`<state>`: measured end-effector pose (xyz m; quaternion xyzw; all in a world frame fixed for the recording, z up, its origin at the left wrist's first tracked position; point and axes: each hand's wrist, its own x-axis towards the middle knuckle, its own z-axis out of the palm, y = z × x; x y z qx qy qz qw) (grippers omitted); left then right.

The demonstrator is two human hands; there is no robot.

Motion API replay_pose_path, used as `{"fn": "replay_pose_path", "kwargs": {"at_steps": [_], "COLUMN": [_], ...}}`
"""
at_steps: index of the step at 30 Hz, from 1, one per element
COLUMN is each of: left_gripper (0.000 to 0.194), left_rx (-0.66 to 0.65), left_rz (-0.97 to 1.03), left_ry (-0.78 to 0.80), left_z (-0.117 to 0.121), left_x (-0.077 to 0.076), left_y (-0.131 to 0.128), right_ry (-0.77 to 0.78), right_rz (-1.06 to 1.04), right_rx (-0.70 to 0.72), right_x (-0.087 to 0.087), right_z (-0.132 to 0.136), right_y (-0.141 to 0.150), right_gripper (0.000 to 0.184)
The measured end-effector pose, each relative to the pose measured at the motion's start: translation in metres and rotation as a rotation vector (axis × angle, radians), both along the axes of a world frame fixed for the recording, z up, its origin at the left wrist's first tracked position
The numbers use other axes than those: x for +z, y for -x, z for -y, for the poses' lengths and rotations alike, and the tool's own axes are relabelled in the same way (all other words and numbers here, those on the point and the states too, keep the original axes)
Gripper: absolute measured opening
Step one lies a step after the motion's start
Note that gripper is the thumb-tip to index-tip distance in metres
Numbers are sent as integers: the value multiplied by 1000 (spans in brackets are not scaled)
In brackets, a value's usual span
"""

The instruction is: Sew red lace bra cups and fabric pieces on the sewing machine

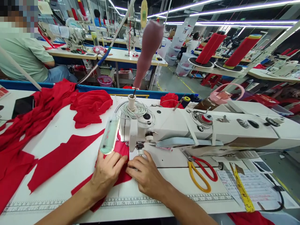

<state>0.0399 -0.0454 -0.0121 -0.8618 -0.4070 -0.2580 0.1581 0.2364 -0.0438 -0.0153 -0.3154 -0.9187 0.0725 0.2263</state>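
Observation:
A piece of red fabric (123, 177) lies beneath the needle area of a white sewing machine (168, 122). My left hand (106, 172) is closed on the cloth left of the presser foot, fingers bent and close together. My right hand (148, 175) has its thumb and fingertips closed at the fabric's right edge; its index finger reaches up beside the presser foot (140, 149). The fingertips partly hide the cloth. A clear, lit plastic guard (109, 134) hangs over my left fingertips.
Cut red pieces (63, 157) and a red heap (53, 103) cover the left side. Right of my hand lie scissors (199, 175), a tape measure (242, 190) and a paper sheet (225, 181). A printed ruler (182, 200) runs along the front edge. A seated person (25, 59) is at left.

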Motion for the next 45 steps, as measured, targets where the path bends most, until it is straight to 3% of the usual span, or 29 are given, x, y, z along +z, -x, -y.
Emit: {"fn": "replay_pose_path", "kwargs": {"at_steps": [5,11,14,19,24,32,40,45], "left_gripper": [28,27,24,32,35,33,36,30], "left_rx": [-21,-117,-93,37,-95,-180,-258,-153], "left_rz": [28,1,-63,3,125,168,57,-18], "left_ry": [60,77,112,151,160,244,220,234], "left_z": [0,-24,-30,-18,-14,-12,-31,-31], "left_x": [-8,-10,-8,-3,0,1,-8,-5], "left_y": [6,20,18,7,14,21,31,22], "right_ry": [6,16,13,17,11,-4,-66,-55], "right_rz": [-4,67,84,28,6,-11,-5,19], "right_rx": [-10,-37,-62,-45,-36,-23,-73,-127], "right_x": [2,-1,-2,0,0,-1,-5,-4], "right_z": [0,-1,-2,-2,-2,-2,-4,-4], "right_y": [0,0,1,1,2,0,2,3], "right_gripper": [42,53,58,51,49,48,52,59]}}
